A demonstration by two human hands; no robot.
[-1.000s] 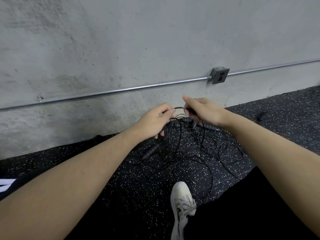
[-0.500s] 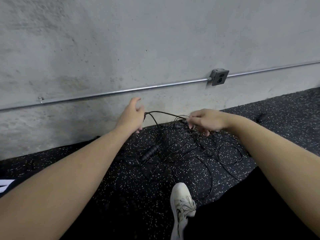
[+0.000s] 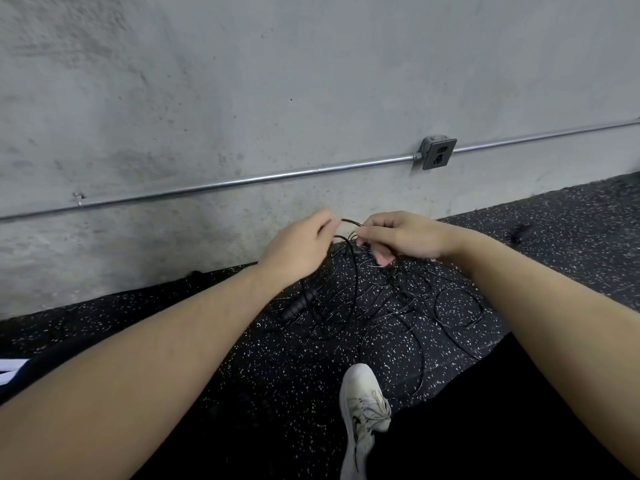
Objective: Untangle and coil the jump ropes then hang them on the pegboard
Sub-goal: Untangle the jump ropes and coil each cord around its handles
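Both hands were up over the rope pile, close together near the base of the wall [image 3: 242, 81]. Left hand [image 3: 298, 251] had its fingers curled, pinching a strand of black rope [image 3: 351, 222] at the fingertips; back of the hand faced the camera, so the exact finger contact was hidden. Right hand [image 3: 401, 235] pinched the same strand from the other side, thumb and index together on it, remaining fingers curled under with the tips showing. The short arc of rope bridged the two hands and was lifted off the floor [image 3: 571, 230]. Below it the ropes [image 3: 381, 317] lay in a tangled mess of thin black loops on the speckled rubber floor, spread between the two forearms, strands rising from the pile into the hands. One round loop [image 3: 459, 308] sat at the right edge of the pile, beside the right forearm. A black ribbed handle [image 3: 298, 304] lay on the floor under the left wrist, angled diagonally. A second handle looked to hang just below the fingers, but it was too dark to confirm. A white shoe [image 3: 363, 410] was planted near the pile's near edge. A conduit [image 3: 242, 180] ran along the wall to an outlet box [image 3: 437, 154]. Pegboard wasn't visible.
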